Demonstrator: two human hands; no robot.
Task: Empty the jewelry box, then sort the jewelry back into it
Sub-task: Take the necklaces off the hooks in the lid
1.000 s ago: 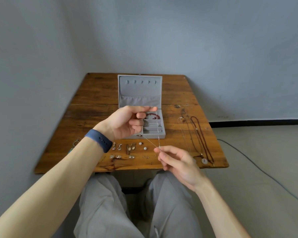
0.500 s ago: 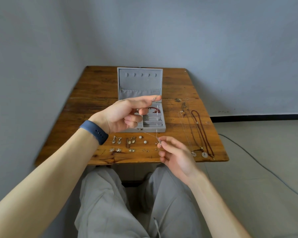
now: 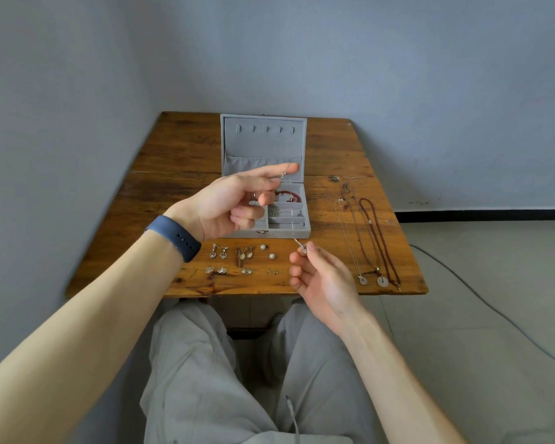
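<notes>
1. Pinches the upper end of a thin chain [image 3: 293, 219] in the left hand [image 3: 225, 206], thumb to forefinger, other fingers loosely curled, above the open jewelry box [image 3: 263, 145].
2. Nips the pendant end in the right hand [image 3: 321, 280], just in front of the box (remaining fingers relaxed).
3. Holds the chain stretched straight, probably against tangling, ready for the lid hooks [image 3: 266, 129].
4. Yet to sort: earrings [image 3: 237, 257] in front of the box, necklaces [image 3: 366, 238] to its right.

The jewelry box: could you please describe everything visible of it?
The jewelry box is grey, velvety-looking, standing open on the wooden table, lid raised with five tabs above a gathered pocket. Its base has compartments: a red bead bracelet in the far one, a silver bangle nearer. A metal clasp fronts it; the left hand hides its left side.
</notes>
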